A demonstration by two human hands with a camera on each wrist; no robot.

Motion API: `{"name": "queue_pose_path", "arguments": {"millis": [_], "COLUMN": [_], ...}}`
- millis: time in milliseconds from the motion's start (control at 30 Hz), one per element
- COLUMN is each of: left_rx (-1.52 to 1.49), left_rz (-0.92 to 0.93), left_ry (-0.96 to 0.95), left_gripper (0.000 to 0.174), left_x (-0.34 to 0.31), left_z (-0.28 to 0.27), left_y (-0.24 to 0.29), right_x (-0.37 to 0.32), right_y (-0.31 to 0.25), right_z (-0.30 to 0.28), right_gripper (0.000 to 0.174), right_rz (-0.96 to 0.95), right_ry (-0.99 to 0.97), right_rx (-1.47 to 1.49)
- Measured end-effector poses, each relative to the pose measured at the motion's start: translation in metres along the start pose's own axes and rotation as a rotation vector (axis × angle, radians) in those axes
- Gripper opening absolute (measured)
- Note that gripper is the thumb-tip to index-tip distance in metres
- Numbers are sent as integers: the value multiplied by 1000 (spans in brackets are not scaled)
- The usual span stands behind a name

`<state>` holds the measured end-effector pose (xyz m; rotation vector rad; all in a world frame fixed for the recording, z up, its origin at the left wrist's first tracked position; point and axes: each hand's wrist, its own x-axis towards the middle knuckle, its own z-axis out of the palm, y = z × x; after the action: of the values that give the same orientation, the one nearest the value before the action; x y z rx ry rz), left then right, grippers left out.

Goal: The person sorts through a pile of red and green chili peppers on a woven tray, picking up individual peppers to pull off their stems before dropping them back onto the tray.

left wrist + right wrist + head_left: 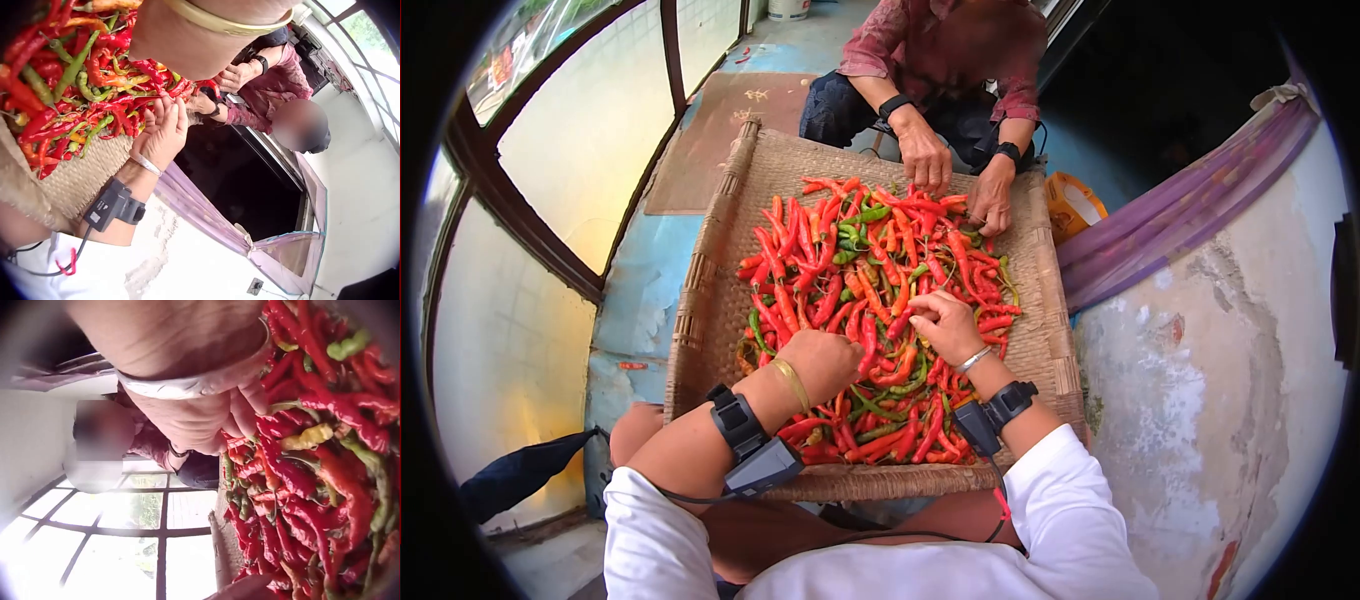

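Note:
A heap of mostly red chili peppers [800, 245], mixed with green and orange ones, covers a woven tray [700, 290]. My left hand [825, 362], wearing a gold-coloured bangle, is over the near left of the heap, knuckles up. Its fingertips are hidden beneath it, with a red chili right beside them; I cannot tell whether it holds that chili. Over the middle, the thumb and forefinger of my right hand [947, 325] pinch a dark red chili [900, 323]. My right hand [164, 128] also shows in the left wrist view, fingers bent at the heap.
Across the tray a person [945, 60] sits with both hands at the heap's far edge. Framed window panes [560, 150] stand on the left. At right are a peeling wall [1200, 370], a purple curtain [1190, 225] and an orange container [1072, 205].

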<state>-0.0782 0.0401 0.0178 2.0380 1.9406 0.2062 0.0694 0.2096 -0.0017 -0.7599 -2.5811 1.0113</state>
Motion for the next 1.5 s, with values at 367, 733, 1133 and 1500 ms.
{"name": "queue_pose_path", "arguments": {"millis": [367,733,1133,1500], "left_rx": [35,-4,-142,-91], "left_rz": [71,46,123,87], "left_ry": [53,-11,468,204], "left_gripper": [19,21,44,19], "left_x": [-2,-4,1,6], "left_z": [5,2,-16,18], "left_y": [-2,-2,6,2], "right_x": [13,1,-20,-26], "right_y": [-6,-8,-35,-38], "right_z": [21,17,-13,3], "right_gripper": [22,8,10,11], "right_rz": [-164,-335,6,231], "right_ry": [-148,-199,-28,-380], "right_rx": [-544,-639,517,684]}}
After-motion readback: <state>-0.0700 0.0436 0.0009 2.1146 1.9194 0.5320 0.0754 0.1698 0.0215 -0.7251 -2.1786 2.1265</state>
